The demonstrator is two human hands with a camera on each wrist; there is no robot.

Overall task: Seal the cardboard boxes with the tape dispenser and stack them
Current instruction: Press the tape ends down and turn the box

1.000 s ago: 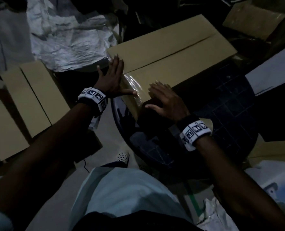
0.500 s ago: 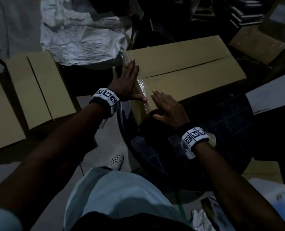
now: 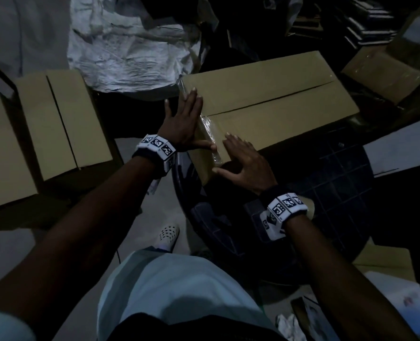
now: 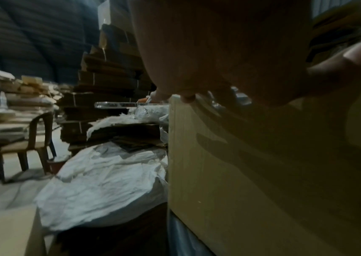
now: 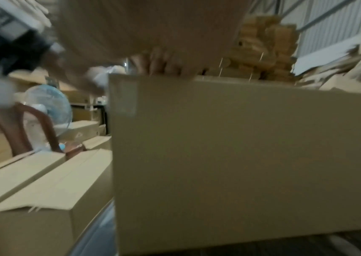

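Note:
A long brown cardboard box (image 3: 272, 94) lies on a dark round table (image 3: 327, 183), its top flaps closed with a seam down the middle. Clear tape (image 3: 210, 134) runs over its near left end. My left hand (image 3: 183, 121) lies flat against that end, fingers straight, thumb stretched across the tape. My right hand (image 3: 243, 161) rests flat on the box's near corner, fingers straight on the top. In the left wrist view the palm (image 4: 219, 52) covers the box's end (image 4: 262, 173). The right wrist view shows the fingers (image 5: 164, 64) over the top edge of the box (image 5: 240, 155). No tape dispenser is visible.
Other closed boxes (image 3: 63, 119) sit side by side to the left, one more box (image 3: 386, 77) at the far right. A crumpled white sack (image 3: 127, 50) lies behind. Chair (image 4: 25, 138), fan (image 5: 50, 107) and stacked flat cardboard (image 4: 107, 86) stand around. My shoe (image 3: 167, 233) is on the floor.
Both hands stay pressed on the box's taped end; the left hand's fingers have slid slightly along the end. The head view has shifted, so the box sits lower and further right.

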